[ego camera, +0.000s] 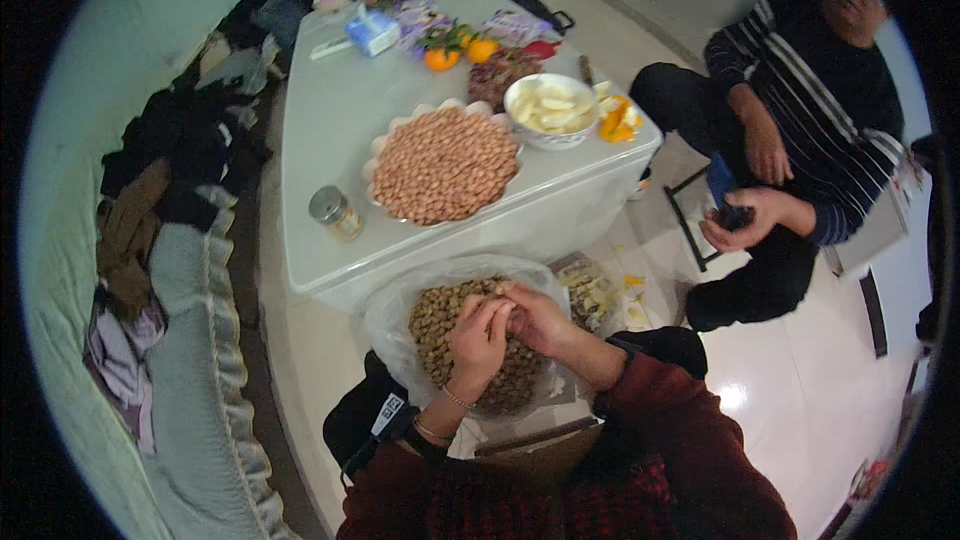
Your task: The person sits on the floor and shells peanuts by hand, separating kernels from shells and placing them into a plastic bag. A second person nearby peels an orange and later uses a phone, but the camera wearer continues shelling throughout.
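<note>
My left hand [481, 337] and my right hand [536, 319] meet with fingers bent and fingertips together. Whatever may lie between the fingers is hidden. Both are above a clear plastic bag [390, 330], its mouth spread wide. Small, roundish brown pieces [442, 315], like nuts in their shells, fill it. On the table just ahead, a scalloped dish [373, 169] is heaped with pinkish-brown shelled nuts [446, 165], probably peanuts. To its left a small glass jar [336, 214] with a metal lid stands upright.
The white table [322, 120] also bears a bowl [551, 139] of pale fruit slices, orange peel [619, 120], oranges [441, 59] and a tissue pack [373, 31]. A bag of scraps [589, 289] lies right of mine. A seated person [795, 112] holds a dark object. Clothes cover a couch [180, 285].
</note>
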Action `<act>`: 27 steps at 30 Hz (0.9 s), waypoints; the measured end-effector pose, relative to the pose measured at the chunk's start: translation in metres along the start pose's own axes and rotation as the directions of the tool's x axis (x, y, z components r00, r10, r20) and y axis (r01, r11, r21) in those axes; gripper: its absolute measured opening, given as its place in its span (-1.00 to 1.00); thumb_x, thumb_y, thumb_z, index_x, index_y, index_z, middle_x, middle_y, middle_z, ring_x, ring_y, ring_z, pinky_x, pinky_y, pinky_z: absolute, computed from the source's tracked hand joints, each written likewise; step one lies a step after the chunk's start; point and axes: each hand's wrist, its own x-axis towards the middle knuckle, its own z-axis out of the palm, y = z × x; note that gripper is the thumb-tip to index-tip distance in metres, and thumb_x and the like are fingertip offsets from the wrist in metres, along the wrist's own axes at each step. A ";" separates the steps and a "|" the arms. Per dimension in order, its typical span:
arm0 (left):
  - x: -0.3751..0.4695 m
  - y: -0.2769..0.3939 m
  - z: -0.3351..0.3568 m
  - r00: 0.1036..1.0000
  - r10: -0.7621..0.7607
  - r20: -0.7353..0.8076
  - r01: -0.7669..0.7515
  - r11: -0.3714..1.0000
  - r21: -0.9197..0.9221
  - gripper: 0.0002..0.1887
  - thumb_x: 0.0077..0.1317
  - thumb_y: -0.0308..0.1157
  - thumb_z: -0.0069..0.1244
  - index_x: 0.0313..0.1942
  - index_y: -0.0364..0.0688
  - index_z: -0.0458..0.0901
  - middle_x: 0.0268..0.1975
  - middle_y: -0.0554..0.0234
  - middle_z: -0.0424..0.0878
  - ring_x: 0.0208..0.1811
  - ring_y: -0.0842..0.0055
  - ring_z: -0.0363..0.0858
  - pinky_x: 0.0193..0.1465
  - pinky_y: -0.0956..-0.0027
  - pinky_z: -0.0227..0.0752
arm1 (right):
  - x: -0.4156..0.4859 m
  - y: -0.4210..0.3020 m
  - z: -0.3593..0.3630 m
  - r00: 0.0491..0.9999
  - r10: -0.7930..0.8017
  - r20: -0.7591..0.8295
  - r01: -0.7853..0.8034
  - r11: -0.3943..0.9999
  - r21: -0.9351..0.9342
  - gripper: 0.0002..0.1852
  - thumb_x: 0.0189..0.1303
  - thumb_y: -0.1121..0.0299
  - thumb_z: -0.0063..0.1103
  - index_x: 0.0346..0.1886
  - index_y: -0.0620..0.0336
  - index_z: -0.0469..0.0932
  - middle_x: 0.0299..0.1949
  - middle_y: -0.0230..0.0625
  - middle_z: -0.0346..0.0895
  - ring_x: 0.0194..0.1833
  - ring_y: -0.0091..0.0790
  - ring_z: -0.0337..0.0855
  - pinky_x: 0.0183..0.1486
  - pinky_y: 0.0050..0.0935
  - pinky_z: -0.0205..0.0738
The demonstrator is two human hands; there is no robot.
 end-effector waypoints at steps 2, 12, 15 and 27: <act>0.002 -0.002 0.004 0.989 -0.143 0.036 0.148 0.961 -0.235 -0.83 0.39 -0.36 -0.04 -0.24 -0.30 0.55 -0.30 0.15 0.54 -0.32 0.41 0.54 -0.23 0.37 0.43 | -0.004 -0.005 0.002 0.999 0.005 -0.035 -0.005 1.000 0.001 -0.86 0.40 0.27 -0.01 -0.13 0.09 0.46 -0.25 -0.44 0.51 -0.21 -0.52 0.53 -0.16 -0.47 0.45; 0.012 -0.013 0.012 0.906 -0.398 0.145 0.409 0.734 -0.542 -0.82 0.44 -0.32 -0.08 -0.14 -0.27 0.46 -0.31 0.40 0.50 -0.26 0.71 0.43 -0.17 0.58 0.34 | -0.016 -0.022 0.020 0.986 -0.134 -0.095 0.094 0.933 -0.348 -0.88 0.38 0.25 0.05 -0.24 0.05 0.47 -0.48 -0.59 0.33 -0.47 -0.69 0.26 -0.45 -0.68 0.09; 0.009 -0.014 0.010 0.845 -0.479 0.237 0.521 0.640 -0.565 -0.82 0.42 -0.31 -0.05 -0.14 -0.23 0.46 -0.33 0.45 0.48 -0.33 0.75 0.39 -0.28 0.62 0.31 | -0.017 -0.017 0.021 0.975 -0.189 -0.118 0.122 0.895 -0.429 -0.84 0.38 0.22 0.06 -0.22 0.09 0.48 -0.49 -0.61 0.30 -0.50 -0.72 0.20 -0.48 -0.69 0.06; 0.009 -0.025 0.000 0.687 -0.507 0.520 0.628 0.054 -0.777 -0.85 0.43 -0.29 -0.08 -0.13 -0.16 0.49 -0.35 0.49 0.45 -0.41 0.76 0.34 -0.35 0.62 0.26 | -0.008 -0.010 0.009 0.924 -0.362 0.126 0.335 0.603 -0.724 -0.80 0.38 0.37 0.04 -0.03 0.24 0.52 -0.26 -0.42 0.56 -0.25 -0.62 0.49 -0.21 -0.58 0.42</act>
